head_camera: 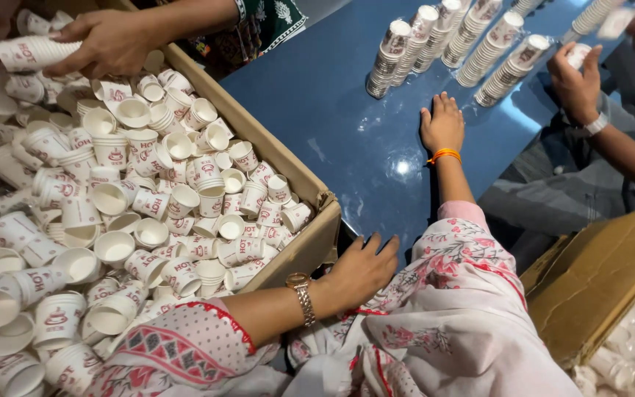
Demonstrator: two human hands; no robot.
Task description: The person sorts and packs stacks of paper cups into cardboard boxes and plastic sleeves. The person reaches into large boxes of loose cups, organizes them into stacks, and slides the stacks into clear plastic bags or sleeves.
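My left hand point(361, 270), with a gold watch on the wrist, rests beside the near corner of a big cardboard box point(299, 173); its fingers are apart and it holds nothing. The box is heaped with several loose white paper cups point(152, 198) with red print. My right hand point(442, 123), an orange band on its wrist, lies flat on the blue table point(317, 103), palm down and empty. Rows of stacked cups point(464, 44) lie on the table beyond it.
Another person's hand point(108, 40) at top left holds a stack of cups point(31, 53) over the box. At the right a third person's hand point(575, 81) with a white watch holds a cup. A second cardboard box point(597, 279) stands at lower right.
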